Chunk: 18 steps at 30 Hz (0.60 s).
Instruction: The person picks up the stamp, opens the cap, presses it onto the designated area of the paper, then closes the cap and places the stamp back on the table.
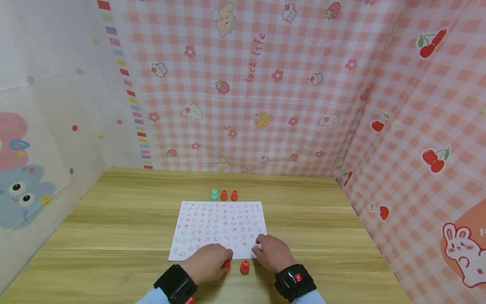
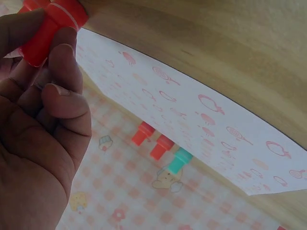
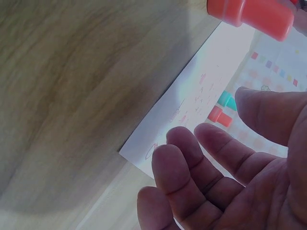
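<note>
Head view, lower centre of the frame: left hand (image 1: 208,262) curled at the near edge of the sheet of paper (image 1: 219,228), fingers pinching a red stamp (image 1: 226,264), only its tip visible past the knuckles. Left wrist view, upper left: same red stamp (image 2: 49,27) gripped between thumb and fingers (image 2: 64,72), close above the paper (image 2: 201,120).

Head view, right of lower centre: right hand (image 1: 271,252) resting on the near right corner of the sheet, fingers relaxed and slightly spread, holding nothing. Right wrist view, lower right: fingers (image 3: 192,158) loosely bent and apart, over the paper's edge (image 3: 192,100).

Between the two hands, on the wooden table (image 1: 114,219): a second red stamp (image 1: 244,266), upright, just off the sheet's near edge, touching neither hand.

Upper edge of the sheet, centre of the head view: row of three small stamps on the table, one teal stamp (image 1: 214,194) at left, two more red ones (image 1: 229,195) beside it.

Sheet covered with rows of small pink and red prints.

Background: pink checked cloth (image 1: 265,84) with cartoon figures behind and at right.
</note>
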{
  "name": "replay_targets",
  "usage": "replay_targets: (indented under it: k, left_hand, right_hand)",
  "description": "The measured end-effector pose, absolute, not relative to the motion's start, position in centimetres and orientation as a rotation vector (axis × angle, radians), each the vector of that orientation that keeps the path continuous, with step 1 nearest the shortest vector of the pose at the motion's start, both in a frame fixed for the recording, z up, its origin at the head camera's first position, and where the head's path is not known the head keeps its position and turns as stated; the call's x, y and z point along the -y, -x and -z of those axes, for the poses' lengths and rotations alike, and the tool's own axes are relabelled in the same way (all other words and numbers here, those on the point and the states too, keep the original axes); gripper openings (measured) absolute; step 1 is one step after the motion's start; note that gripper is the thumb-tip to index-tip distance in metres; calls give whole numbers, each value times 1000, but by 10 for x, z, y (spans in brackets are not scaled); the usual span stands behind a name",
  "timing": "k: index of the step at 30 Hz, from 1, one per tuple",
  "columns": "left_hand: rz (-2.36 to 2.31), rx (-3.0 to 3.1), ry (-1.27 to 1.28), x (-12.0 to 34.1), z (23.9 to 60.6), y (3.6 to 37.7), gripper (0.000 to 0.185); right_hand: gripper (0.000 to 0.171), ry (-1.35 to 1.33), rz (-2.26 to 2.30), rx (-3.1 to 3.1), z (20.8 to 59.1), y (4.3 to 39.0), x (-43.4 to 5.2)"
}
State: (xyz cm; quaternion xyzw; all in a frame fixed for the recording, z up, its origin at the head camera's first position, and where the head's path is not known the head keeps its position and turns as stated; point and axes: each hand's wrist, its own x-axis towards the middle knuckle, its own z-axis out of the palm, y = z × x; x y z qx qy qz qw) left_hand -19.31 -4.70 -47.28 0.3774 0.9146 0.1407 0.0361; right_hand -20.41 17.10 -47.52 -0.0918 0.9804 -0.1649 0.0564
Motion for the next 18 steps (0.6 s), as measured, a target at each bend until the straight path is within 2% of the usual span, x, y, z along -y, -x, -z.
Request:
replay_targets:
  k: [18]
  left_hand:
    - [-992,-2815,-922,52,459,213,9]
  right_hand:
    - [19,332,759,-3031,467,202,-165]
